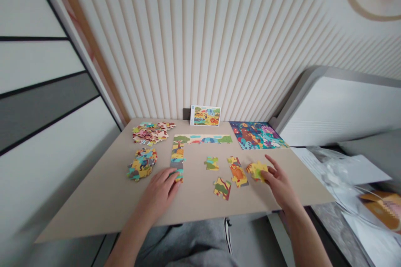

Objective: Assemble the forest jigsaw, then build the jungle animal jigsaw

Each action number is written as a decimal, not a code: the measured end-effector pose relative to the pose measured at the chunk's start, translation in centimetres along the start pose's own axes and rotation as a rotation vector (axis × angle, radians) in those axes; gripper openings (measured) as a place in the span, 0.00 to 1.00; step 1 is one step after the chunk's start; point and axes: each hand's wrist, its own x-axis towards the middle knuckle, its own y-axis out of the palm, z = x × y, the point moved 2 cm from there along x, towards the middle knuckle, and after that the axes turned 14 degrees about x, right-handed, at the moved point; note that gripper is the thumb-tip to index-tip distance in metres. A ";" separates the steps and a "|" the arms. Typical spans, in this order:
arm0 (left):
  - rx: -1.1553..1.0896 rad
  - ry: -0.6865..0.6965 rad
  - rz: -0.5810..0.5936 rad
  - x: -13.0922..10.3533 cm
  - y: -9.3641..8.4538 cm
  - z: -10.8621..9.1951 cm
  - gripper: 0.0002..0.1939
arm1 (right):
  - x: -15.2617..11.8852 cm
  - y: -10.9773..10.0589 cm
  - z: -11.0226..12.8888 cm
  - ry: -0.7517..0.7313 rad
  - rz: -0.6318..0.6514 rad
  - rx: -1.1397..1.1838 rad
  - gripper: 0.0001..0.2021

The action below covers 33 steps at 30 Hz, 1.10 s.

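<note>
My left hand [162, 187] lies flat on the table, fingertips on the lower end of the left column of a partly joined jigsaw puzzle [178, 152]. That column meets a top row with trees and a blue dome. At the right, my right hand [278, 181] has its index finger stretched out. Its thumb touches a small heap of yellow puzzle pieces [257, 170]; whether it pinches one is not clear. Beside the heap lie joined pieces with a lion [237, 172]. Nearer the middle are a green and yellow piece [212, 163] and a tree piece [222, 187].
A picture card [205, 116] leans at the back wall. Two heaps of pieces, one pinkish [150, 134] and one multicoloured [142, 164], sit on the left. A dark blue picture sheet [258, 135] lies back right. Plastic bags and papers [335, 171] are beyond the table's right edge.
</note>
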 end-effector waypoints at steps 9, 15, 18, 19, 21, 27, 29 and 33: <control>0.005 -0.007 0.003 0.0 -0.4 -0.3 0.14 | 0.1 13.2 -1.7 0.076 0.319 -0.092 0.21; -0.009 -0.023 0.014 0.1 -1.0 -0.7 0.14 | 0.8 19.3 -3.5 0.069 0.432 -0.246 0.16; -0.025 -0.035 0.004 0.2 -1.4 -0.9 0.14 | 0.8 21.1 -4.4 0.093 0.471 -0.301 0.14; -0.027 -0.039 0.003 0.2 -1.5 -0.9 0.14 | 0.7 21.4 -4.6 0.089 0.490 -0.323 0.14; -0.028 -0.045 0.010 0.3 -1.6 -1.0 0.14 | 0.5 21.7 -5.0 0.044 0.509 -0.388 0.13; -0.047 -0.061 0.023 0.3 -1.5 -0.8 0.17 | -0.3 21.7 -4.5 -0.155 0.475 -0.674 0.09; -0.046 -0.055 0.019 0.3 -1.4 -0.7 0.17 | -0.4 21.8 -4.2 -0.156 0.491 -0.708 0.09; -0.040 -0.054 0.016 0.2 -1.3 -0.7 0.15 | -0.5 22.1 -3.9 -0.154 0.505 -0.702 0.08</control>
